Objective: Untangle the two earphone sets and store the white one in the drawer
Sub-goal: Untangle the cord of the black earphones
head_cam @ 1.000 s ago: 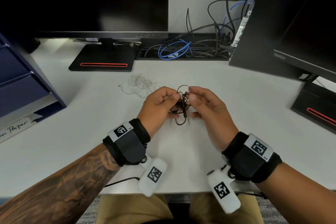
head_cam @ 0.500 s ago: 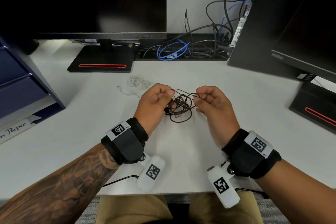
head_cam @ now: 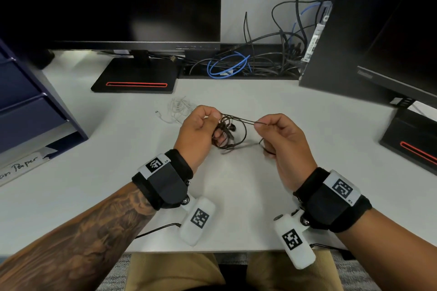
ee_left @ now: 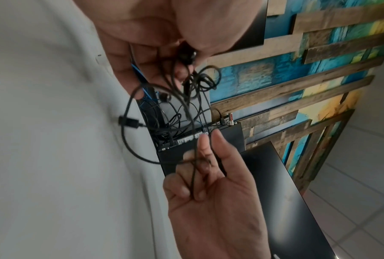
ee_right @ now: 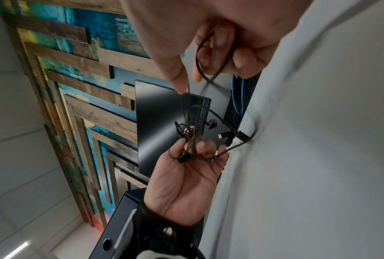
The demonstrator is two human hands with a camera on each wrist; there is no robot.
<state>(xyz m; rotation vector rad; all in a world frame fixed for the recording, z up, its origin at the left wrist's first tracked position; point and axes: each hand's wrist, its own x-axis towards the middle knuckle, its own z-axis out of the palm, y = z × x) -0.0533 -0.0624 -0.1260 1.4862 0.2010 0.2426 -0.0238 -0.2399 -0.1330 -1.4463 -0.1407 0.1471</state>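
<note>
The black earphones (head_cam: pixel 237 119) are a knotted bundle held just above the white desk (head_cam: pixel 113 163). My left hand (head_cam: pixel 214 117) grips the bundle with curled fingers. My right hand (head_cam: pixel 259 125) pinches two strands between thumb and forefinger, and they run taut between the hands. In the left wrist view the black tangle (ee_left: pixel 186 91) hangs from my left fingers (ee_left: pixel 160 57). The right wrist view shows a loop of black cord (ee_right: pixel 208 77) round my right fingers (ee_right: pixel 241 59). The white earphones (head_cam: pixel 177 108) lie loose on the desk, just beyond my left hand and apart from the black set.
A dark blue drawer unit (head_cam: pixel 26 111) stands at the left edge with its drawers closed. A monitor stand (head_cam: pixel 136 78) sits behind the white earphones, and a second monitor (head_cam: pixel 390 42) with its stand (head_cam: pixel 411 142) is at the right. A cable bundle (head_cam: pixel 236 66) lies at the back.
My hands have drawn apart, the right one moving rightward, and strands of black cord now stretch between them out of the bundle. The white earphones have not moved.
</note>
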